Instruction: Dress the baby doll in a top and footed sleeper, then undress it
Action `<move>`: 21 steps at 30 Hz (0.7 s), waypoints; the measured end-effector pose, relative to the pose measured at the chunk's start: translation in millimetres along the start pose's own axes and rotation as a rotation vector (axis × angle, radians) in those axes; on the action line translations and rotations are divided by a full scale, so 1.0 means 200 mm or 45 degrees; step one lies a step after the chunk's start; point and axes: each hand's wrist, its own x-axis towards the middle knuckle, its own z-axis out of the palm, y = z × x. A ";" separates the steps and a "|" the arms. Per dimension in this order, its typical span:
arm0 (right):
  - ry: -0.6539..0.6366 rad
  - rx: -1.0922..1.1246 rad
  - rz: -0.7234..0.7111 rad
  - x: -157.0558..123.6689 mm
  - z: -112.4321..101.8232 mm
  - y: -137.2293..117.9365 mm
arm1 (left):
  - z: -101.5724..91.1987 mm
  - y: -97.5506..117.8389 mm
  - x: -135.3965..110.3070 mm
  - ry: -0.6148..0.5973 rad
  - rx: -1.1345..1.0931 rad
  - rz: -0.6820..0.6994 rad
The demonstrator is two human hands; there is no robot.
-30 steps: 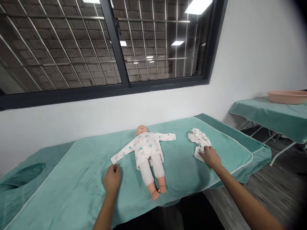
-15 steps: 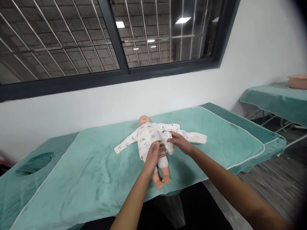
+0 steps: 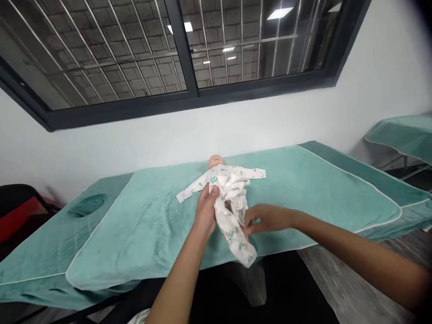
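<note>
A baby doll [image 3: 216, 161] in a white printed top lies on its back on a teal towel [image 3: 141, 220] spread over a massage table. White printed baby trousers [image 3: 232, 225] are draped over the doll's legs and hang past the front edge. My left hand [image 3: 205, 209] grips the trousers' waist end beside the doll's belly. My right hand [image 3: 266, 218] is at the trousers' lower leg part, fingers curled on the cloth. The doll's legs are hidden under the trousers.
A dark-framed barred window runs above the white wall behind the table. A face hole [image 3: 87, 204] sinks into the table's left end. A second teal-covered table [image 3: 401, 135] stands at the right. A red and black object [image 3: 16, 211] sits at the far left.
My right hand has carried the trousers from the right of the towel onto the doll. Both hands have now pulled the trousers out lengthwise over the doll's legs, toward the front edge.
</note>
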 end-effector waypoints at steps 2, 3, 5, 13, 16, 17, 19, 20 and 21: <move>0.212 0.033 0.019 -0.02 -0.09 -0.03 | -0.01 0.03 -0.03 -0.039 0.012 0.042; 0.375 0.046 0.030 -0.02 -0.14 -0.05 | -0.01 0.05 -0.04 -0.080 0.019 0.047; 0.696 0.010 0.018 -0.02 -0.23 -0.11 | -0.01 0.09 -0.05 -0.168 0.031 0.041; 0.997 -0.533 -0.376 0.07 -0.35 -0.36 | 0.03 0.28 -0.12 -0.134 0.168 0.063; 0.978 -0.549 -0.412 0.07 -0.36 -0.43 | 0.03 0.36 -0.15 -0.095 0.262 0.109; 0.912 -0.521 -0.399 0.07 -0.36 -0.44 | 0.03 0.39 -0.15 -0.078 0.308 0.130; 0.759 -0.480 -0.364 0.07 -0.36 -0.47 | 0.03 0.44 -0.16 -0.010 0.461 0.239; 0.692 -0.471 -0.360 0.08 -0.36 -0.49 | 0.02 0.47 -0.17 0.037 0.569 0.333; 0.640 -0.462 -0.373 0.08 -0.37 -0.50 | 0.02 0.49 -0.17 0.086 0.678 0.439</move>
